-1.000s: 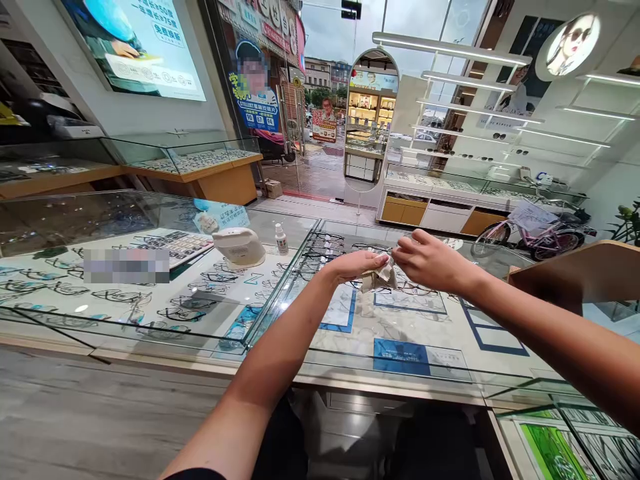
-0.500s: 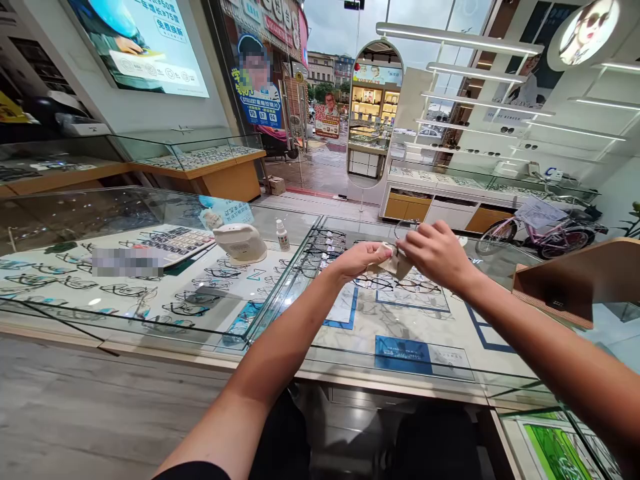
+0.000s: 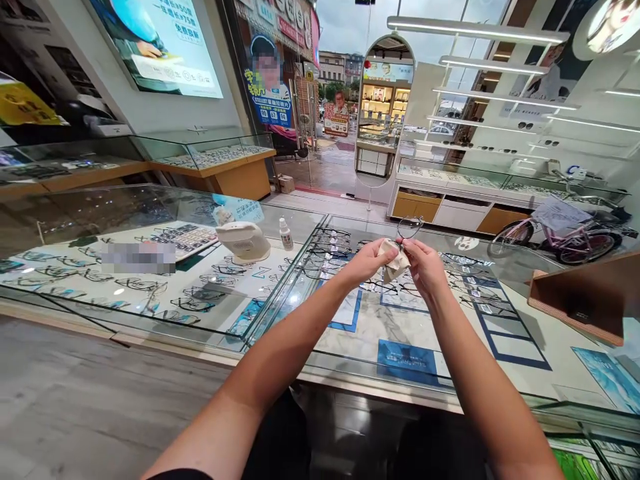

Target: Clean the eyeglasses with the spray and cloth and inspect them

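Over the glass display counter (image 3: 320, 353), both my hands are close together. My left hand (image 3: 369, 260) is closed on a beige cleaning cloth (image 3: 396, 265), bunched and hanging below the fingers. With its fingers pinched, my right hand (image 3: 425, 261) grips a pair of thin-framed eyeglasses (image 3: 404, 235); one round rim sticks up above the fingers. The cloth covers part of the glasses, and the other lens is hidden. Beneath the counter glass, rows of spectacle frames (image 3: 327, 250) lie under and beside my hands.
A small white spray bottle (image 3: 285, 235) and a cream-coloured device (image 3: 243, 243) stand on the counter at the left, near a keyboard (image 3: 185, 240). At the right is a brown wooden stand (image 3: 575, 303). Farther back are an oval mirror (image 3: 384, 113) and a pink bicycle (image 3: 560, 233).
My right hand has turned and lowered, with its forearm swinging inward. The glasses' rim now shows more fully above my fingers, and the cloth is more bunched. The view has shifted slightly right.
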Demonstrator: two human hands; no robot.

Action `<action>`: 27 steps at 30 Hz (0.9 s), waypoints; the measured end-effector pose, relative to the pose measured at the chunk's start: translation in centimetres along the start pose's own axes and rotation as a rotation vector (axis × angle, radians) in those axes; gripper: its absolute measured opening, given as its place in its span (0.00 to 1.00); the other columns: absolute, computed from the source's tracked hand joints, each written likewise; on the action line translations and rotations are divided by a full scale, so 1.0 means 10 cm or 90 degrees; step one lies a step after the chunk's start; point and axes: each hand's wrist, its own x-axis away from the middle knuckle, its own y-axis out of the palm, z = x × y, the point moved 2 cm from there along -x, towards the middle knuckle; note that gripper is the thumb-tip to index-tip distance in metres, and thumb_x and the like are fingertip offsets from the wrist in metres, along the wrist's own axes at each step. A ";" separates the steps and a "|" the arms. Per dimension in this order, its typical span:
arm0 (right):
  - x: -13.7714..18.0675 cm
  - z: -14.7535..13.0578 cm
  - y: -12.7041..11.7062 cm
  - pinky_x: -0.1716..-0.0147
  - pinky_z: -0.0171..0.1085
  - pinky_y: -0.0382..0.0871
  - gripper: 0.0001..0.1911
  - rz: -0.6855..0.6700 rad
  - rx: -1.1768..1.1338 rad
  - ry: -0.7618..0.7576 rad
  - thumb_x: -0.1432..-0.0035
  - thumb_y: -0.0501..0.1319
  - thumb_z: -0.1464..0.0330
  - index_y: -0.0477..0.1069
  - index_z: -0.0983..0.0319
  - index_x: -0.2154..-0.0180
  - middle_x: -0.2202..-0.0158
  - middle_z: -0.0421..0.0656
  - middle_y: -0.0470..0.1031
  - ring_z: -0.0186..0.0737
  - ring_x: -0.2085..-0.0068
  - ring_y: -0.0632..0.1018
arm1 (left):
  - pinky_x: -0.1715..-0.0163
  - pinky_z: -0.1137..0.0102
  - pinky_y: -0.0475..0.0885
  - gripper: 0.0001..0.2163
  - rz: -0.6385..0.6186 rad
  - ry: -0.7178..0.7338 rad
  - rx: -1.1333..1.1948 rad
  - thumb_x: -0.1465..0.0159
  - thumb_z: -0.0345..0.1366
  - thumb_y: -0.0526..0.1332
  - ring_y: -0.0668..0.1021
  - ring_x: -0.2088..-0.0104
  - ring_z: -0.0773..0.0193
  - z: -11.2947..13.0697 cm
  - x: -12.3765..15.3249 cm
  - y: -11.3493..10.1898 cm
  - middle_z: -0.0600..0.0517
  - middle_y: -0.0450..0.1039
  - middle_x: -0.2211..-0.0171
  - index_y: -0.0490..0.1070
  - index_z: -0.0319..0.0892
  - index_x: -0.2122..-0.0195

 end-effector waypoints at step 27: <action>-0.03 0.22 -0.12 0.70 0.37 0.66 0.21 -0.047 -0.007 0.018 0.56 0.79 0.51 0.82 0.59 0.68 0.72 0.40 0.78 0.35 0.72 0.71 | 0.66 0.70 0.64 0.31 0.064 0.049 -0.082 0.39 0.68 0.66 0.69 0.69 0.68 -0.19 -0.04 0.10 0.54 0.68 0.70 0.68 0.40 0.63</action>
